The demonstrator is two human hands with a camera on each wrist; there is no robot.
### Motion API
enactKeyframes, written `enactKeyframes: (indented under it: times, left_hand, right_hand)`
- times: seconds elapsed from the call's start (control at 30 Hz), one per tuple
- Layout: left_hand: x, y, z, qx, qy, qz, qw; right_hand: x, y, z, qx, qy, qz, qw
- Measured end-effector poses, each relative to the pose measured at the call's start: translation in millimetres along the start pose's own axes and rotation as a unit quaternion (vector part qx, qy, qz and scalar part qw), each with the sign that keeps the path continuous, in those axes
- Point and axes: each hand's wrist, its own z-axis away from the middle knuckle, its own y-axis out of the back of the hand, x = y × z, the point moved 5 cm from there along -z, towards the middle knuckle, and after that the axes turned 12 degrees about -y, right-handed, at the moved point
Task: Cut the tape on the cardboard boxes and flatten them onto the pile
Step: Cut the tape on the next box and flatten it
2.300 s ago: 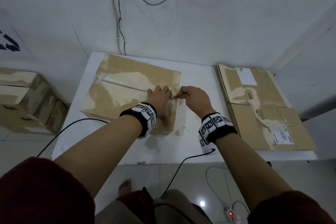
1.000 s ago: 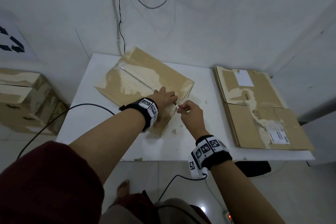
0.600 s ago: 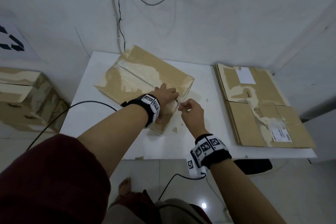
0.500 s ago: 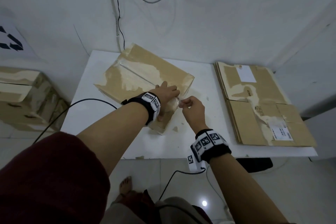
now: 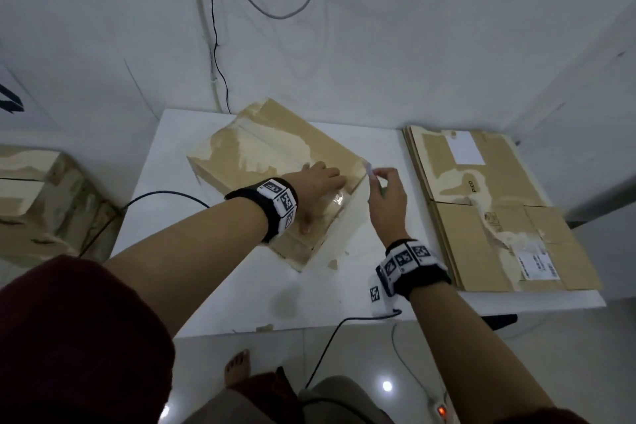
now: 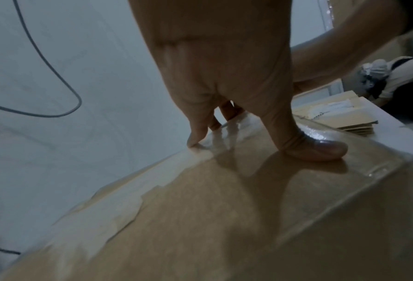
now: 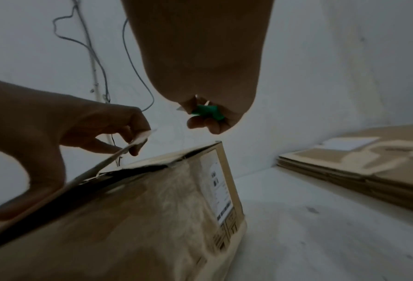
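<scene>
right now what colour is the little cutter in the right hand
Green; the cutter, held by the right hand, shows best in the right wrist view.

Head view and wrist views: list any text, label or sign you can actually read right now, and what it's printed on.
"PICO": printed on the top sheet of the flattened cardboard pile.
Shipping label on that pile: print too small to read.
White blank sticker on the pile: no text visible.
Label on the side of the cardboard box: blurred, unreadable.
Square marker patterns on the wristbands: codes, not words.
</scene>
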Motion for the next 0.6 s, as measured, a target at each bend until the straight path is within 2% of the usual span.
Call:
enactKeyframes:
  times: [0.07, 0.17, 0.23, 0.3, 0.37, 0.43, 0.5, 0.6]
  left_hand:
    - [-5, 4, 1, 0.002, -0.013, -0.003, 1.000]
    - [-19, -6, 0, 0.019, -0.021, 0.001, 1.000]
    - [-25, -14, -2, 0.027, -0.007, 0.040, 0.999]
    - [-30, -16, -3, 0.050, 0.041, 0.134, 0.989]
    - [-31, -13, -5, 0.120, 0.095, 0.225, 0.962]
    - [-27, -11, -7, 0.187, 0.136, 0.221, 0.947]
    - [-19, -16, -9, 0.227, 0.172, 0.203, 0.937]
    - [-9, -21, -6, 0.318, 0.211, 0.230, 0.895]
  right_hand:
    - [-13, -14, -12, -0.054, 0.006, 0.012, 0.998]
    - [-3, -36, -20, -0.102, 0.000, 0.046, 0.994]
    - [6, -46, -16, -0.120, -0.010, 0.067, 0.990]
    - [14, -51, -12, -0.129, -0.016, 0.079, 0.988]
    - [15, -51, -12, -0.131, -0.001, 0.102, 0.986]
    - [17, -51, -13, -0.130, 0.009, 0.124, 0.984]
    - [19, -49, -13, -0.133, 0.007, 0.138, 0.981]
    - [21, -47, -16, -0.140, 0.017, 0.163, 0.977]
